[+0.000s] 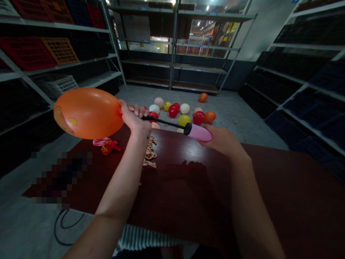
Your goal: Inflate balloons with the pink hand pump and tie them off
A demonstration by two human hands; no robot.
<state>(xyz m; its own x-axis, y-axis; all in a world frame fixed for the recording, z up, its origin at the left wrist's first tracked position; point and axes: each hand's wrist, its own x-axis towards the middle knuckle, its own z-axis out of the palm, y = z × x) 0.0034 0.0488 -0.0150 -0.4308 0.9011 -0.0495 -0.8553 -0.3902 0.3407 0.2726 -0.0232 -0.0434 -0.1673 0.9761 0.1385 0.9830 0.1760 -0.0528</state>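
My left hand (136, 118) is closed around the neck of an inflated orange balloon (87, 113), pinching it onto the black nozzle of a hand pump. The balloon bulges out to the left, above the table's far left corner. My right hand (219, 138) grips the pink barrel of the pump (198, 132), whose thin black rod (164, 123) runs leftward to my left hand. Both hands are held above the dark red-brown table (188, 187).
Flat red balloons (107, 145) and a heap of tan ones (150, 153) lie on the table. Several inflated balloons (183, 111) sit on the grey floor beyond. Metal shelving with crates lines both sides and the back. A black cable (63, 225) loops on the floor at left.
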